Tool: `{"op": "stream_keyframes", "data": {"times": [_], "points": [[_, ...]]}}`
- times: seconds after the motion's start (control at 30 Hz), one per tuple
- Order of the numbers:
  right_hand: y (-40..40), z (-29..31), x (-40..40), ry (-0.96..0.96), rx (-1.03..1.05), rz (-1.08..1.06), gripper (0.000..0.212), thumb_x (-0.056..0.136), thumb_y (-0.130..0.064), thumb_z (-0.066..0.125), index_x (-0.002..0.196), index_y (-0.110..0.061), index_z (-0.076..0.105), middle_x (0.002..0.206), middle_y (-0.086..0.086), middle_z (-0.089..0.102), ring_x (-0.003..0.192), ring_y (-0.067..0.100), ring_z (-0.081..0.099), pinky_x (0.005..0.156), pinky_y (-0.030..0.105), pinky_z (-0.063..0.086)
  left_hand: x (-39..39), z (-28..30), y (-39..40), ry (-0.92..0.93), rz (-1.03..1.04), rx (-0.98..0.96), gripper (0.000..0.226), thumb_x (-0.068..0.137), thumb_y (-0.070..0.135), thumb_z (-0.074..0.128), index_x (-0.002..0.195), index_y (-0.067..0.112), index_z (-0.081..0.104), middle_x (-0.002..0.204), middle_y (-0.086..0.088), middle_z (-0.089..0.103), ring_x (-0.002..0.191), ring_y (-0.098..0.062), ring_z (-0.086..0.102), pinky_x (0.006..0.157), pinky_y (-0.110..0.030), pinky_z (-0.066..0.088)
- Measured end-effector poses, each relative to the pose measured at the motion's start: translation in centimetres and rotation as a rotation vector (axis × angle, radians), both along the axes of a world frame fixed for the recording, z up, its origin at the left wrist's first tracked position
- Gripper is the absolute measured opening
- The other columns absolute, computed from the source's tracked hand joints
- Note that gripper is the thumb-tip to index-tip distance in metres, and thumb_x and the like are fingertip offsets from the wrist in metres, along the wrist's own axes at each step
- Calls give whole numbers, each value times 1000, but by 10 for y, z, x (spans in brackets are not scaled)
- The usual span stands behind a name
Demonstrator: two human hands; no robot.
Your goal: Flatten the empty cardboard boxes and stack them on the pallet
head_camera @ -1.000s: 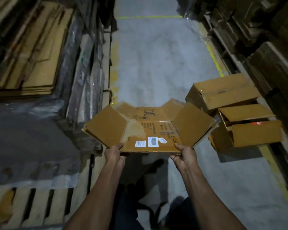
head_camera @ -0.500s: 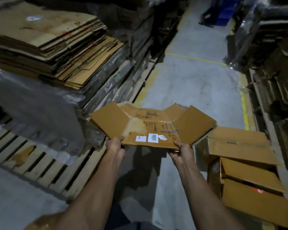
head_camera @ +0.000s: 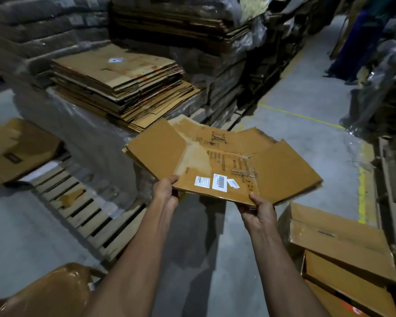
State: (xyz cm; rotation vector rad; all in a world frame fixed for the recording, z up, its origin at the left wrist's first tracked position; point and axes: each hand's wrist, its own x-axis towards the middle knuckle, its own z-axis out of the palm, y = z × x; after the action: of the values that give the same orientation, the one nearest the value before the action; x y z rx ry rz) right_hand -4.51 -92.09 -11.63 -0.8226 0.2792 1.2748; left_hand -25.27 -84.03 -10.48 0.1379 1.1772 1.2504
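Hands grip the near edge of a flattened box (head_camera: 224, 163) as we stand in a dim warehouse aisle. Our left hand (head_camera: 166, 193) pinches the box's near left corner, thumb on top; our right hand (head_camera: 258, 209) clasps the near edge further right, fingers curled under. The box is held level in the air over the grey floor (head_camera: 306, 97), flaps spread out to both sides, its white labels (head_camera: 218, 182) facing up.

Compared with half a second ago, our view has swung further left: the stack of flat cardboard (head_camera: 121, 88) now sits fuller in view ahead, on plastic-wrapped goods on a wooden pallet (head_camera: 87, 209). The unflattened boxes (head_camera: 343, 252) have slid to the lower right corner. Our grip on the box is unchanged.
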Motion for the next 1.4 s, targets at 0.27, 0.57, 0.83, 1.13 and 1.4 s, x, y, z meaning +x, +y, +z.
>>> {"op": "stream_keyframes", "data": {"times": [0.27,0.57,0.83,1.13,1.4], "points": [[2,18,-2,73,122,43,25,93,10,53,114,-3,58,111,25,69,92,42,72,64,54,62,-2,40,-12,-32,29,115,4,88,-6,64,87,-3,62,65,-14,71,51,-24,69,45,-36,58],[57,44,-32,110,224,111,44,89,9,55,132,0,54,120,26,67,83,40,74,57,51,61,-34,74,27,-32,118,286,12,84,-1,69,97,0,67,91,-13,71,62,-19,71,59,-34,62],[180,67,-75,76,297,233,21,93,12,49,105,0,61,85,21,75,70,34,75,53,50,60,-82,81,119,-148,229,382,9,89,-4,62,92,4,65,75,-8,74,61,-19,72,49,-30,58],[381,99,-134,10,369,320,23,91,12,51,109,2,61,86,20,75,71,32,75,61,50,62,-141,103,287,-252,299,534,39,95,-5,52,66,5,77,72,-9,75,63,-18,73,51,-28,58],[550,121,-169,-38,413,481,17,91,11,53,103,3,63,96,22,72,88,34,71,74,57,56,-170,116,417,-308,369,665,38,90,-4,53,65,6,79,81,-11,76,74,-22,75,75,-42,62]]}}
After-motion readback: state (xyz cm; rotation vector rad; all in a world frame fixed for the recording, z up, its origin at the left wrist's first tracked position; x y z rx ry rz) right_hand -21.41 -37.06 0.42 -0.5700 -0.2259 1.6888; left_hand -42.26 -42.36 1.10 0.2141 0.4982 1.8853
